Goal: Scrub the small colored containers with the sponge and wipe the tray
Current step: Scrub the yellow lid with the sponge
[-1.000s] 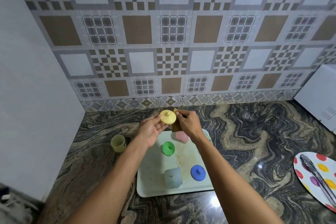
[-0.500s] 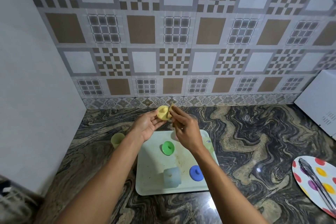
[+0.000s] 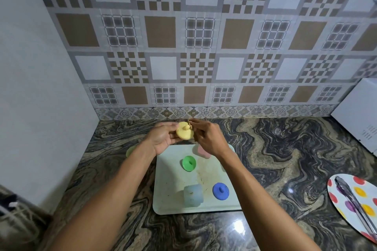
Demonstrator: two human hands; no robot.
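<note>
The left hand (image 3: 161,138) cups a yellow lid (image 3: 184,133), knob up, above the tray's far edge. The right hand (image 3: 210,138) pinches a small sponge (image 3: 189,122) at the lid's right rim. Below them the tray (image 3: 175,208) holds a green lid (image 3: 189,163), a blue lid (image 3: 220,191), a pale blue container (image 3: 193,195) and a pink container (image 3: 202,151) half under the right wrist. Far right on the counter (image 3: 275,149), tongs (image 3: 350,195) lie on a spotted plate (image 3: 336,206).
</note>
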